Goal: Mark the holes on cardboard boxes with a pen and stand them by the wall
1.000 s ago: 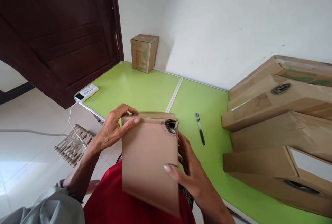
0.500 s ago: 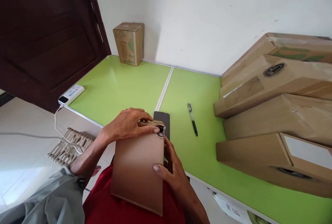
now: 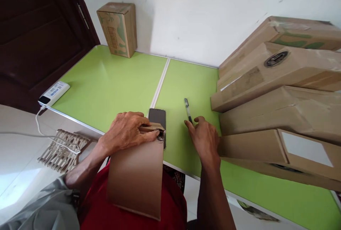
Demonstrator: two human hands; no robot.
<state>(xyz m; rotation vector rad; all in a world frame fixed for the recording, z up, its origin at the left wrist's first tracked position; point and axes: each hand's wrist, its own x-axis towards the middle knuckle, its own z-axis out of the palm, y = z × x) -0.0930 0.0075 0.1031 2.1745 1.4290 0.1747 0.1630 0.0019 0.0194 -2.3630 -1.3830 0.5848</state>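
Note:
My left hand [image 3: 129,130] is closed over the top edge of a brown cardboard box [image 3: 135,176], its thumb by a torn, dark hole at the corner. The box leans against my front at the table's near edge. Over the table, my right hand [image 3: 204,135] is open, thumb and forefinger apart on either side of the lower end of a pen [image 3: 188,109]. I cannot tell whether they touch it. The pen has a clear barrel and black ends. Just beyond the box lies a dark phone [image 3: 157,115], partly covered by it.
Several cardboard boxes [image 3: 253,114] stand in a row along the right of the green table [image 3: 119,80]. A small printed carton [image 3: 118,29] is at the back left against the wall. A white device [image 3: 54,92] with a cable sits on the left edge, above a slatted stool [image 3: 60,150].
My right hand has let go of the box's side and moved right to the pen. My left hand keeps its hold on the box. The camera view has shifted slightly.

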